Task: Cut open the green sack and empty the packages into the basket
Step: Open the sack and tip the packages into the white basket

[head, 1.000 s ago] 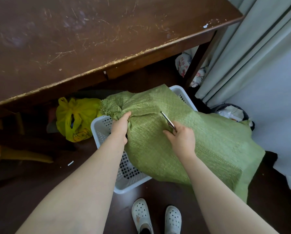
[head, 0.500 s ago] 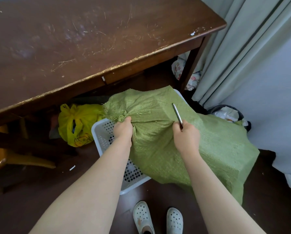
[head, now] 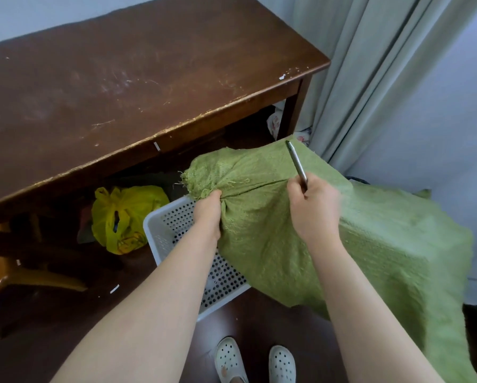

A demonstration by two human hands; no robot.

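Both arms reach forward and down, my left hand [head: 208, 214] with fingers clenched around the bunched neck of the green sack [head: 383, 244] lying across the white basket [head: 160, 230], my right hand [head: 314, 208] gripping a slim metal tool [head: 296, 163] pointed upward.

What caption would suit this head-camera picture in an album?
The left hand grips the green sack by its bunched neck over the white basket while the right hand holds a slim metal tool.
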